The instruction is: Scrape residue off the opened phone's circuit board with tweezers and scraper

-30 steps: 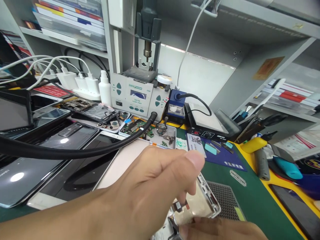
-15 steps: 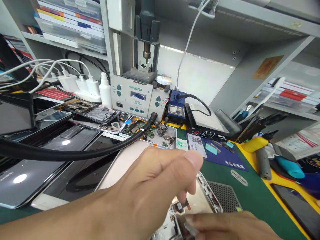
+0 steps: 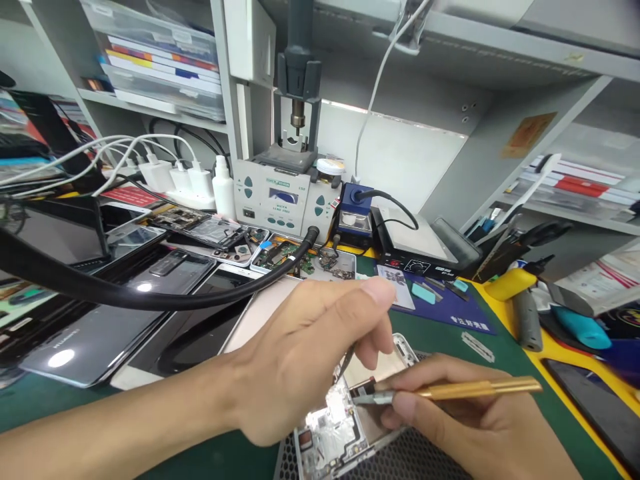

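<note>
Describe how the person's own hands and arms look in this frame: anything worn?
Both are bare: the left hand and its forearm show no sleeve, glove, watch or ring. The right hand is also ungloved, its wrist cut off by the frame edge.

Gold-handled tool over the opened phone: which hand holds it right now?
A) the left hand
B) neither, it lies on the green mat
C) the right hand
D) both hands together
C: the right hand pinches the slim gold-handled metal tool, its tip on the opened phone with bare metal frame, while the left hand steadies that phone from above with no grip on the tool.
</note>
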A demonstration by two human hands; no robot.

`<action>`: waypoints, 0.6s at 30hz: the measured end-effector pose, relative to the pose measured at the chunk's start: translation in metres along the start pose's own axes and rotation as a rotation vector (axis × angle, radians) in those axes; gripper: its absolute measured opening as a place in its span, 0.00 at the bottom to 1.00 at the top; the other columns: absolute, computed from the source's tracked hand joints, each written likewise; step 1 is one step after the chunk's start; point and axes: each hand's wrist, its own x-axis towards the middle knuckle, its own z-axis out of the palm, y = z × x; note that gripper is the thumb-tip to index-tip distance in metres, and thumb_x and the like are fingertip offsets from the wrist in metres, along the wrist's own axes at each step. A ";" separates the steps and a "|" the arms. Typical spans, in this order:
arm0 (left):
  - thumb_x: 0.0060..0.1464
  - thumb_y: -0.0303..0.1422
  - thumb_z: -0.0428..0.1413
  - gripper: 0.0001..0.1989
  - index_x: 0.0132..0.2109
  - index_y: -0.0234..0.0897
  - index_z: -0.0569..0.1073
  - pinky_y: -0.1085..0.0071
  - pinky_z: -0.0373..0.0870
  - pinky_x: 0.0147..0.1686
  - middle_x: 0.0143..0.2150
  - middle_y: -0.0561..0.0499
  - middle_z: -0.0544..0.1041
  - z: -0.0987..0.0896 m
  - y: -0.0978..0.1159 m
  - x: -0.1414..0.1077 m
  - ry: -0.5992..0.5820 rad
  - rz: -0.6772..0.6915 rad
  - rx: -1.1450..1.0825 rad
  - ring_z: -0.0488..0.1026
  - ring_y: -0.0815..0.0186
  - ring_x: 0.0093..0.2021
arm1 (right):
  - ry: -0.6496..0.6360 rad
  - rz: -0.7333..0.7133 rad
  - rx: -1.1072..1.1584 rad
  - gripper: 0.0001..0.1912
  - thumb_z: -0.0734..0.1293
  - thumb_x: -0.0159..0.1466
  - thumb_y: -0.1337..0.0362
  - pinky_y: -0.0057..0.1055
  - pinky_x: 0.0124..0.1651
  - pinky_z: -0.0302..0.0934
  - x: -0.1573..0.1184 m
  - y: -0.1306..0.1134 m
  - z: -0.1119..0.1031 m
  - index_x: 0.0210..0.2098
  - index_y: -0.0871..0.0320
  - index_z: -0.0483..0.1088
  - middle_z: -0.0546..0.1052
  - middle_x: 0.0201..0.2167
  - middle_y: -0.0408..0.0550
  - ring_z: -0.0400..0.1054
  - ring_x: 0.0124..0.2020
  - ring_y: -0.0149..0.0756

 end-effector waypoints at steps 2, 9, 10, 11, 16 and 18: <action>0.70 0.50 0.46 0.25 0.33 0.38 0.74 0.68 0.64 0.39 0.32 0.54 0.75 -0.001 0.005 -0.001 0.006 0.010 0.030 0.70 0.66 0.36 | -0.032 0.053 0.098 0.10 0.76 0.62 0.53 0.23 0.37 0.74 0.001 -0.002 -0.001 0.31 0.53 0.81 0.84 0.27 0.44 0.79 0.31 0.36; 0.69 0.46 0.52 0.17 0.45 0.38 0.75 0.67 0.66 0.44 0.36 0.53 0.76 0.000 0.010 -0.003 0.015 0.090 0.063 0.71 0.66 0.40 | -0.080 0.032 0.276 0.10 0.77 0.62 0.56 0.27 0.38 0.74 0.003 0.001 -0.002 0.33 0.56 0.80 0.83 0.28 0.46 0.79 0.32 0.37; 0.68 0.47 0.53 0.16 0.47 0.39 0.75 0.67 0.66 0.44 0.38 0.53 0.77 -0.001 0.008 -0.003 0.025 0.096 0.051 0.72 0.66 0.40 | -0.091 0.016 0.299 0.10 0.77 0.62 0.56 0.27 0.38 0.74 0.003 0.002 -0.002 0.33 0.56 0.80 0.83 0.28 0.46 0.78 0.32 0.36; 0.67 0.47 0.54 0.16 0.49 0.40 0.75 0.67 0.67 0.44 0.40 0.52 0.77 -0.002 0.007 -0.003 0.040 0.112 0.048 0.72 0.65 0.42 | -0.099 0.004 0.321 0.10 0.77 0.62 0.56 0.27 0.38 0.73 0.004 0.003 -0.002 0.33 0.56 0.79 0.83 0.28 0.45 0.78 0.31 0.35; 0.66 0.40 0.57 0.13 0.53 0.42 0.73 0.63 0.68 0.54 0.52 0.49 0.76 -0.010 0.013 0.003 0.203 0.335 0.173 0.71 0.60 0.54 | -0.140 0.048 0.391 0.11 0.77 0.62 0.57 0.26 0.37 0.73 0.009 0.008 -0.005 0.36 0.58 0.77 0.84 0.27 0.45 0.80 0.31 0.34; 0.65 0.36 0.57 0.10 0.53 0.43 0.73 0.62 0.66 0.57 0.53 0.50 0.74 -0.011 0.023 0.001 0.320 0.463 0.301 0.70 0.60 0.55 | -0.163 0.061 0.413 0.12 0.77 0.62 0.57 0.27 0.37 0.72 0.011 0.010 -0.006 0.37 0.58 0.76 0.84 0.26 0.45 0.80 0.31 0.34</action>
